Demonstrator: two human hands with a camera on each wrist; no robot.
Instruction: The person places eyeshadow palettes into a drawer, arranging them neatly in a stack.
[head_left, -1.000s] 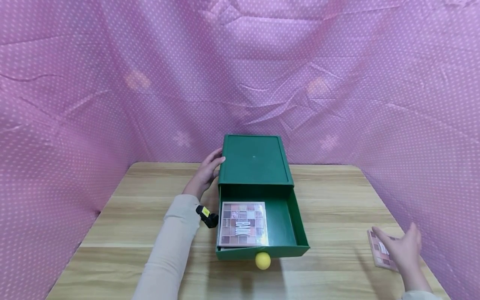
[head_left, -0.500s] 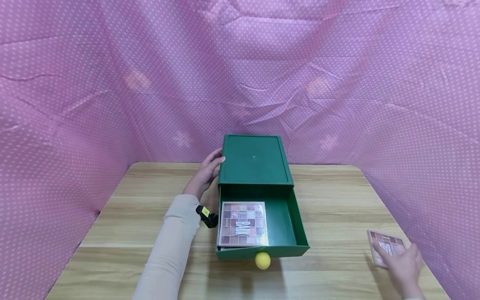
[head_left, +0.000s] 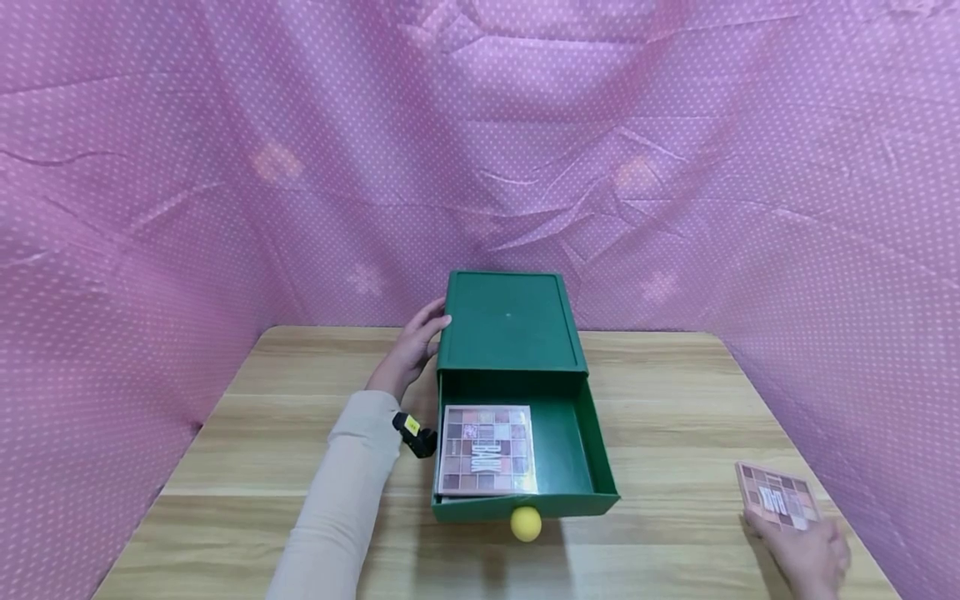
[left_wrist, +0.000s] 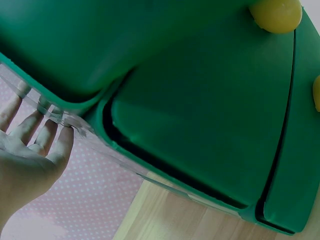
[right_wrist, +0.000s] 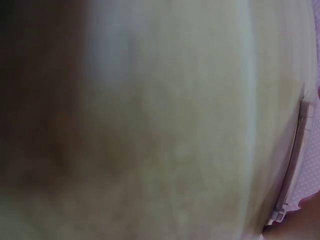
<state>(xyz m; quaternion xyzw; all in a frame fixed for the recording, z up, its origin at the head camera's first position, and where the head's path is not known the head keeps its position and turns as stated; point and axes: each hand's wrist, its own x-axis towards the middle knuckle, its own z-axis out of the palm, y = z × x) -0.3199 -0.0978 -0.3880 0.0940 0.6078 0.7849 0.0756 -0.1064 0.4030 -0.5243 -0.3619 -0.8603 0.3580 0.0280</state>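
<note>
In the head view, a green drawer box stands mid-table with its top drawer pulled out, a yellow ball knob on the front. A square eyeshadow palette lies in the drawer's left side. My left hand rests against the box's left side; the left wrist view shows its fingertips touching the clear side wall. At the table's right, my right hand holds a second eyeshadow palette by its near edge. The right wrist view shows this palette edge-on, the thumb at one end.
Below the pulled-out drawer, the left wrist view shows a lower drawer front with its own yellow knob. A black wrist camera sits close beside the drawer's left wall. Pink dotted cloth surrounds the wooden table.
My right hand has come down toward the near edge of the right-hand palette, uncovering more of its face, and now grips it. The left hand and the drawer have stayed put.
</note>
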